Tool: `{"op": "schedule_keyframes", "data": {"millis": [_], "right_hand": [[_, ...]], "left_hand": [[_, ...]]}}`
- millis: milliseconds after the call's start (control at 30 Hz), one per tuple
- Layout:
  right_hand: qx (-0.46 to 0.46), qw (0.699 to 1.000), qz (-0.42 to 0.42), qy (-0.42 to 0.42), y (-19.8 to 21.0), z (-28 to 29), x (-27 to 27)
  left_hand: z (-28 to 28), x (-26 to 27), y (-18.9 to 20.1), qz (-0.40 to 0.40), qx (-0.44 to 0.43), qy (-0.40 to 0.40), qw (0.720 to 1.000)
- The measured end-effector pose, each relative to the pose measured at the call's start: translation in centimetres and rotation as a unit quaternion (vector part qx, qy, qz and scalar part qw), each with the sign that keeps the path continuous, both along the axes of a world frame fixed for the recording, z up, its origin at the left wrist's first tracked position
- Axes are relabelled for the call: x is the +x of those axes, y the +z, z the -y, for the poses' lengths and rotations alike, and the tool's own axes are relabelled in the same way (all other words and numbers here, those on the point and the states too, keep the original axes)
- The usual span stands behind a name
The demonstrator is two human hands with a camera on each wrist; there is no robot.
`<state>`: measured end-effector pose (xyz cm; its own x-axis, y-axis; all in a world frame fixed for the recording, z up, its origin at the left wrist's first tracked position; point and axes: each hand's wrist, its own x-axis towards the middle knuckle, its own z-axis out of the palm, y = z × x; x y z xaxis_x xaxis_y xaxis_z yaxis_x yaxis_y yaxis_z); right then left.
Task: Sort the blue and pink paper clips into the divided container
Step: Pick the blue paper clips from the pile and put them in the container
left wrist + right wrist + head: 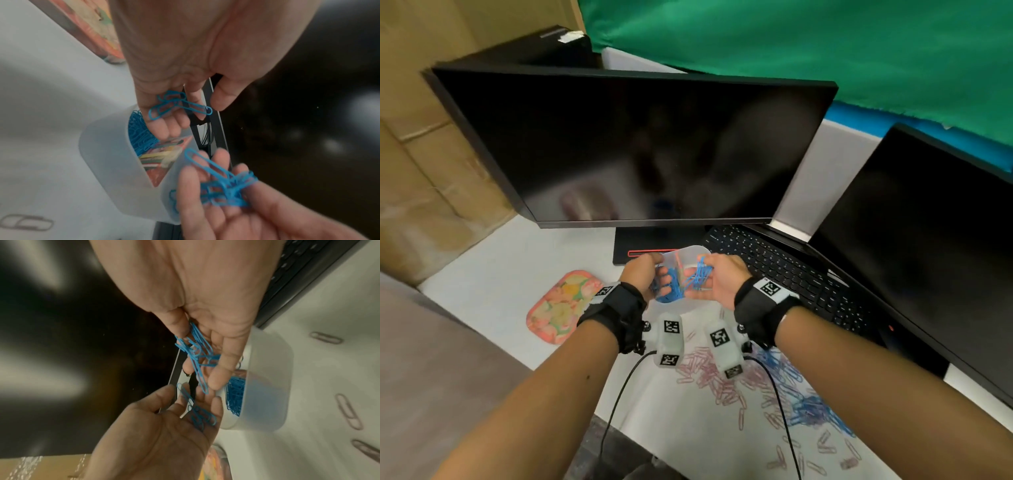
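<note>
A translucent white divided container [690,255] stands below the monitor, with a heap of blue paper clips [139,134] in one compartment and coloured items in the one beside it. My left hand [645,274] hovers over its opening, fingers nearly straight, with a few blue clips [179,104] lying across them. My right hand [722,281] is next to it and pinches a tangle of blue clips [197,353] between thumb and fingers. Loose pink clips [709,377] and blue clips [808,407] are scattered on the white sheet near me.
A large dark monitor [637,147] rises right behind the container, its stand [654,243] touching distance away. A black keyboard [774,270] and a second screen [928,240] lie to the right. A floral pad [558,305] sits left; cardboard boxes [421,171] stand beyond.
</note>
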<state>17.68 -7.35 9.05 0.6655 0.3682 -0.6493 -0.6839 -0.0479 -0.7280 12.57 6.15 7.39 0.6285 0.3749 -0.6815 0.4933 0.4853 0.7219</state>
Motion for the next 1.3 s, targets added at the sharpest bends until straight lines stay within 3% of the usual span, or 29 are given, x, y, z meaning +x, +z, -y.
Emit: {"op": "schedule_keyframes", "data": {"millis": [200,500,667,767,933,1100,1300], "right_hand": [[-0.053,0.997,0.048,0.038,0.0,-3.6,1.0],[-0.143,0.978,0.076,0.129,-0.9,-4.8,1.6],[-0.139,0.960,0.138,0.202,-0.8,-1.7,1.4],[-0.196,0.937,0.184,0.221,-1.4,3.4,1.6],[-0.320,0.912,0.187,0.174,-3.0,14.4,0.7],[-0.401,0.883,0.208,0.127,-5.0,23.5,-2.5],[-0.477,0.848,0.204,0.107,-7.1,29.5,-7.6]], "left_hand": [[-0.7,0.5,-0.1,0.010,0.009,0.003,1.000],[-1.7,0.8,-0.8,0.012,0.094,-0.086,0.992],[-0.7,0.9,-0.6,0.042,0.204,-0.183,0.961],[1.4,0.8,-0.9,0.085,0.249,-0.238,0.935],[6.3,0.4,-2.7,0.119,0.359,-0.381,0.844],[11.8,-0.9,-4.4,0.134,0.380,-0.514,0.757],[18.1,-3.1,-6.7,0.142,0.417,-0.620,0.649]]}}
